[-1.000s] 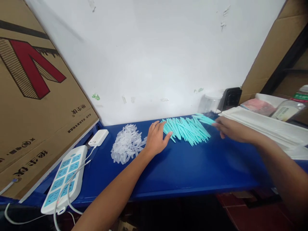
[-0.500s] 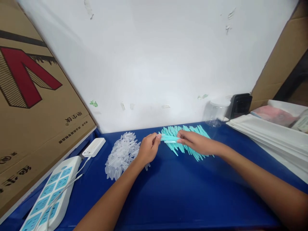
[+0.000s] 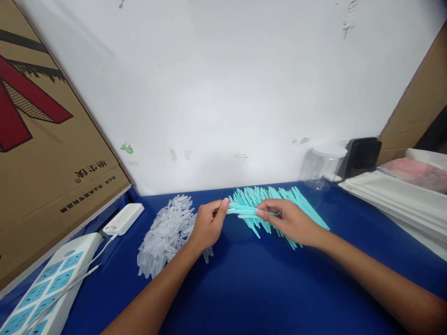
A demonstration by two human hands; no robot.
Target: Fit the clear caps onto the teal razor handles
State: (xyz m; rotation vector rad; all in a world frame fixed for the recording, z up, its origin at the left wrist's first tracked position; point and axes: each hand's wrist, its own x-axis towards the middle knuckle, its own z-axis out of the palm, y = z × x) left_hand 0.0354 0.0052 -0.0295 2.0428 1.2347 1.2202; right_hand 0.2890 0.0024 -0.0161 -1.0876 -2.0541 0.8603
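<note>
Between my two hands a few slim turquoise plastic sticks (image 3: 243,211) are held roughly level above the table. My left hand (image 3: 210,222) is closed, its thumb and fingers pinching their left ends. My right hand (image 3: 284,219) grips them nearer the right end between thumb and fingertips. Behind and below my right hand lies a spread pile of similar turquoise sticks (image 3: 310,207). A heap of small translucent whitish plastic pieces (image 3: 164,237), flat and narrow, lies left of my left hand, and my forearm covers part of it.
On the left are a white power strip (image 3: 66,274), a white charger (image 3: 124,218) with cables and a large cardboard box (image 3: 66,195). A clear lidded jar (image 3: 324,170), a black object (image 3: 362,157) and stacked white trays (image 3: 394,200) stand at the right. A white wall (image 3: 223,93) closes the back.
The camera view has shifted slightly. My right hand has changed its hold, its fingers now more extended along the sticks. My left hand keeps its pinch.
</note>
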